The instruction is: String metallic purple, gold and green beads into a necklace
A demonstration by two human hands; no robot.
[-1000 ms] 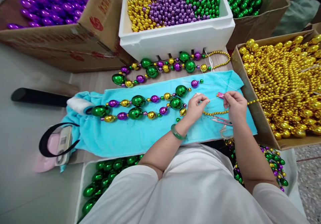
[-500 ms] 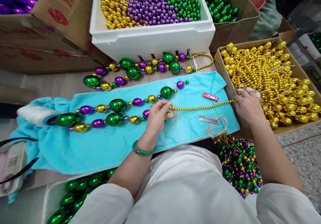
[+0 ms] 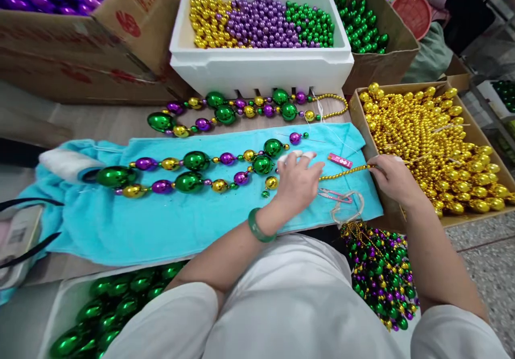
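Note:
My right hand (image 3: 396, 181), by the gold-bead box's near edge, pinches one end of a short gold bead strand (image 3: 344, 173). My left hand (image 3: 296, 183) hovers low over the blue towel (image 3: 225, 219), fingers spread and some tips wrapped in white tape. It covers the strand's other end, and I cannot tell if it touches it. Left of it, a necklace of green, purple and gold beads (image 3: 195, 182) lies in a long loop. A loose gold bead (image 3: 271, 182) sits by my left wrist. Pink-handled snips (image 3: 336, 195) and a pink packet (image 3: 340, 160) lie right of that hand.
A finished-looking bead necklace (image 3: 225, 115) lies behind the towel, before a white foam box (image 3: 261, 66) of small beads. Right stands a cardboard box (image 3: 462, 217) of gold beads. A thread spool (image 3: 64, 166) lies left. Mixed bead strands (image 3: 382, 273) hang below the table edge.
My left hand has let go of the gold strand's left end and moved right, its fingers opening over the strand. My right hand still pinches the other end. The view has shifted slightly.

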